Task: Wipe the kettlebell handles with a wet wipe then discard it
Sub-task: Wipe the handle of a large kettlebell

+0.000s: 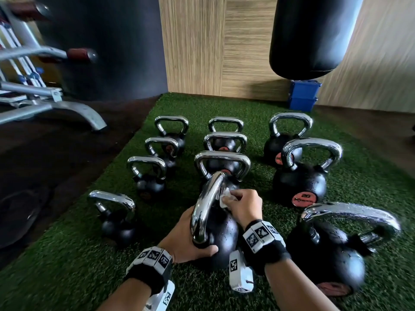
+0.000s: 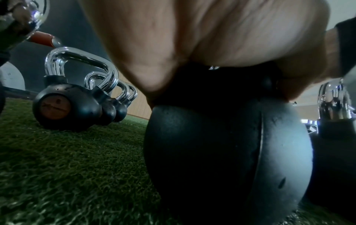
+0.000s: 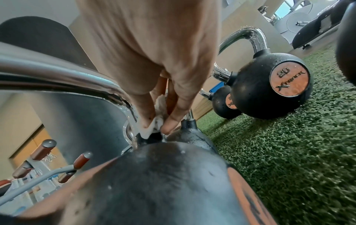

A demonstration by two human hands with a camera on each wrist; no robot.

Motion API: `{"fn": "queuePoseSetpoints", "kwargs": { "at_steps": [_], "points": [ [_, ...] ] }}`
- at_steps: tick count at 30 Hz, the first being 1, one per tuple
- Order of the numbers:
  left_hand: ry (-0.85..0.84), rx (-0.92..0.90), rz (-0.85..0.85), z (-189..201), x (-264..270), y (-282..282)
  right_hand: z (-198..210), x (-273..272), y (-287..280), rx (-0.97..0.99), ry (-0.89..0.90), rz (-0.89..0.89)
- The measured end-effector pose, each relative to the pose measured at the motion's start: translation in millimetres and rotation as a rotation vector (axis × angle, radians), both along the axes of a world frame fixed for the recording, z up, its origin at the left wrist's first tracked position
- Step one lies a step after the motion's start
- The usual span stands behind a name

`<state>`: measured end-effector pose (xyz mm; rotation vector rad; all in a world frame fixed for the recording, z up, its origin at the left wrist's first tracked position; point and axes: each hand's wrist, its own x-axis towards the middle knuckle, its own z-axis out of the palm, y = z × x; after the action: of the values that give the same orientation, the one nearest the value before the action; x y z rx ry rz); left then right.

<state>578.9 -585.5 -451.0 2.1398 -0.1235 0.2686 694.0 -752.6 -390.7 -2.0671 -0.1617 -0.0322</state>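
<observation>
A black kettlebell with a chrome handle stands on the green turf just in front of me. My left hand grips its body and the near foot of the handle, with the thumb curled over the ball. My right hand pinches a crumpled white wet wipe against the far leg of the handle. In the right wrist view the wipe sits between thumb and fingers where the handle meets the ball.
Several more chrome-handled kettlebells stand in rows on the turf, the nearest a large one at right and a smaller one at left. A weight bench stands far left, a black punching bag and blue boxes at the back.
</observation>
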Motion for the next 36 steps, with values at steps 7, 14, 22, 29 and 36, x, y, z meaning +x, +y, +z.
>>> {"fn": "queuePoseSetpoints", "kwargs": {
  "at_steps": [7, 14, 22, 29, 36],
  "points": [
    [0.025, -0.007, 0.01, 1, -2, -2, 22, 4, 6, 0.073, -0.272, -0.056],
    [0.048, 0.011, 0.038, -6, -1, 0, 40, -6, 0, 0.045, -0.446, 0.065],
    [-0.026, -0.035, 0.002, -6, 0, -3, 55, -44, -19, 0.077, -0.695, 0.405],
    [-0.102, -0.056, -0.036, 0, 0, -5, 59, -69, -21, -0.016, -0.725, 0.521],
    [-0.171, -0.011, -0.103, 5, 5, -9, 58, -84, -25, 0.166, -0.289, 0.417]
  ]
}}
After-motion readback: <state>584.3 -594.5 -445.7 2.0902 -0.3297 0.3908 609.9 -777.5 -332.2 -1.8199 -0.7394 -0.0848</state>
